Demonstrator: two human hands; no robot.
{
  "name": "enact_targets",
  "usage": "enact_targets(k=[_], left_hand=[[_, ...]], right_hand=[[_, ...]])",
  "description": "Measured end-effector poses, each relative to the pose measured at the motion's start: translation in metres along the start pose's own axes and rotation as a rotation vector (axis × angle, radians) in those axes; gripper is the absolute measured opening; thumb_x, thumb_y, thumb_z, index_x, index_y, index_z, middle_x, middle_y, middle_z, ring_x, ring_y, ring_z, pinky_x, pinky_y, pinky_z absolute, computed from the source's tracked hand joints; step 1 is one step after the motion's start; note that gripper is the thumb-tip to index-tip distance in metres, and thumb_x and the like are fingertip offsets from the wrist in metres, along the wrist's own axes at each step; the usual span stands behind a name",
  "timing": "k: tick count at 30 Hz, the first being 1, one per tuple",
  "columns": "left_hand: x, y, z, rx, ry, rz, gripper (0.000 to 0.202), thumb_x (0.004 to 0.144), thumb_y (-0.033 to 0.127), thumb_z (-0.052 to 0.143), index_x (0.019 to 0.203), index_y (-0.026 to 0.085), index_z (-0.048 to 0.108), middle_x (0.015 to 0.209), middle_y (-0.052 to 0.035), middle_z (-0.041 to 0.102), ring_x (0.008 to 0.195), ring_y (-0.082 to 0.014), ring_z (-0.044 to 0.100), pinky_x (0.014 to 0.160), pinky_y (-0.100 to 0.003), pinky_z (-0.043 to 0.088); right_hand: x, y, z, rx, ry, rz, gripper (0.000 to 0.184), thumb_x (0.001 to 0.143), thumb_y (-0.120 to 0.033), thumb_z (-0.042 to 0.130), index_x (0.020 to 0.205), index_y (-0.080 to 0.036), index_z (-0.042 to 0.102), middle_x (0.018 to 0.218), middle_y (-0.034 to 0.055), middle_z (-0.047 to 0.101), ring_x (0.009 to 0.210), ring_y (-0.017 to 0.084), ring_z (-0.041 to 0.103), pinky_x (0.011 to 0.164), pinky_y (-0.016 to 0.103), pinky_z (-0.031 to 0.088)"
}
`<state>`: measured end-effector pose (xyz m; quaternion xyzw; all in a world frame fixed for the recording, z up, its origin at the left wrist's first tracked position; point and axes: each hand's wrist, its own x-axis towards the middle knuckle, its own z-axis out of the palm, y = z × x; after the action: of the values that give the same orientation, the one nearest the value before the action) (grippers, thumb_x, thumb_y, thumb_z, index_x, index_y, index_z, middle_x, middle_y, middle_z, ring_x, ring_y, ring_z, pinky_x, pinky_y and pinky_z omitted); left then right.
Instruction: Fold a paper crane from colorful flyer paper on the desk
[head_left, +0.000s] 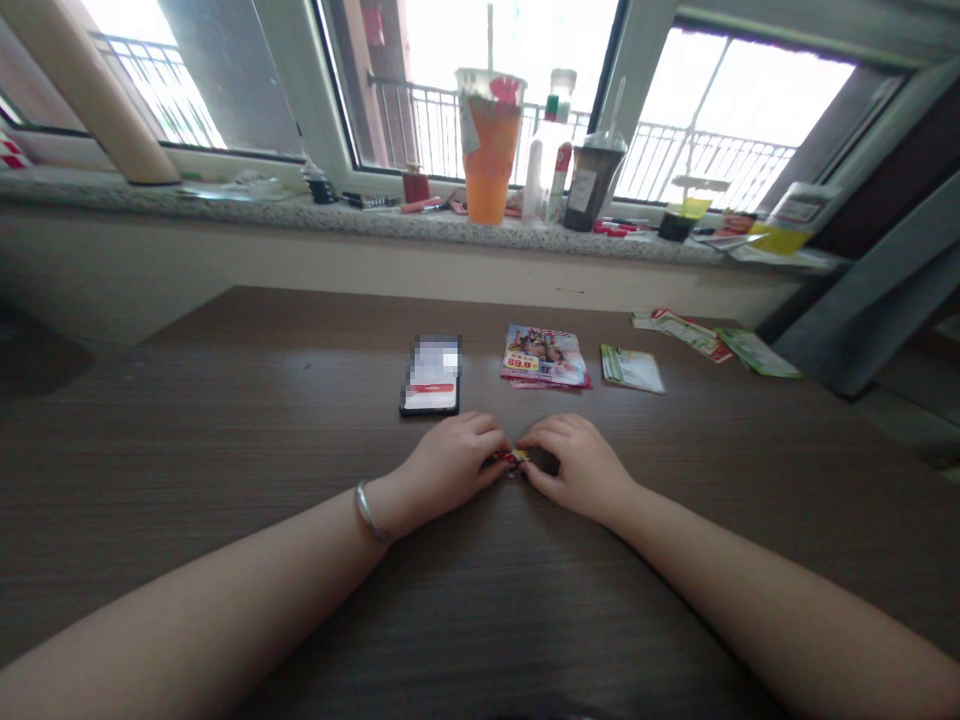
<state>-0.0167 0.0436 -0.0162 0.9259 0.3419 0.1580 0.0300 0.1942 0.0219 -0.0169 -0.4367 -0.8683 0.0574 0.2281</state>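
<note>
Between my two hands, low over the brown table (300, 560), is a small red, yellow and white piece of printed paper (515, 457). It looks folded or crumpled, and my fingers cover part of it. My left hand (457, 455), with a silver bangle on its wrist, pinches the left end between thumb and fingers. From the other side my right hand (579, 462) curves inward, its thumb and fingertips on the right end. A phone (433, 375) with a lit, partly blurred screen lies just beyond my left hand.
Colourful leaflets (546, 356) lie past my right hand, beside a small green and white stack of papers (631, 368). More paper strips (691, 333) lie at the far right. On the windowsill stand an orange drink cup (491, 150), a dark drink cup (592, 185) and bottles.
</note>
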Motion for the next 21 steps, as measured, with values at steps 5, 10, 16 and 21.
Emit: enact_targets(k=[5, 10, 16, 21], left_hand=[[0.0, 0.0, 0.0, -0.021, -0.002, -0.012, 0.013, 0.09, 0.028, 0.057, 0.09, 0.017, 0.063, 0.09, -0.0049, 0.059, 0.082, -0.0175, 0.057, 0.071, -0.027, 0.046], [0.0, 0.0, 0.002, -0.082, 0.014, 0.006, 0.01, 0.089, 0.024, 0.056, 0.093, 0.017, 0.062, 0.095, -0.006, 0.06, 0.084, -0.0172, 0.058, 0.074, -0.028, 0.047], [0.001, 0.002, 0.0, -0.111, 0.03, 0.045, 0.008, 0.09, 0.021, 0.054, 0.093, 0.017, 0.061, 0.092, -0.0061, 0.061, 0.091, -0.0196, 0.056, 0.081, -0.031, 0.047], [0.002, 0.007, -0.006, -0.11, 0.051, 0.042, 0.01, 0.089, 0.023, 0.056, 0.094, 0.016, 0.061, 0.092, -0.0063, 0.062, 0.094, -0.0211, 0.054, 0.084, -0.033, 0.047]], right_hand=[[0.001, 0.0, 0.002, 0.021, -0.009, 0.017, 0.014, 0.081, -0.025, 0.064, 0.093, -0.02, 0.068, 0.098, 0.0061, 0.071, 0.097, 0.023, 0.061, 0.089, 0.038, 0.045], [0.002, -0.001, 0.002, 0.054, -0.007, 0.041, 0.011, 0.079, -0.022, 0.065, 0.09, -0.019, 0.066, 0.096, 0.0056, 0.07, 0.095, 0.022, 0.061, 0.089, 0.038, 0.046], [0.003, 0.007, 0.006, 0.188, -0.001, 0.019, 0.007, 0.079, -0.019, 0.067, 0.084, -0.02, 0.062, 0.091, 0.0038, 0.069, 0.092, 0.02, 0.06, 0.086, 0.036, 0.046], [0.004, 0.009, 0.008, 0.224, 0.002, 0.034, 0.007, 0.079, -0.018, 0.067, 0.081, -0.02, 0.06, 0.089, 0.0036, 0.068, 0.089, 0.019, 0.06, 0.084, 0.035, 0.046]])
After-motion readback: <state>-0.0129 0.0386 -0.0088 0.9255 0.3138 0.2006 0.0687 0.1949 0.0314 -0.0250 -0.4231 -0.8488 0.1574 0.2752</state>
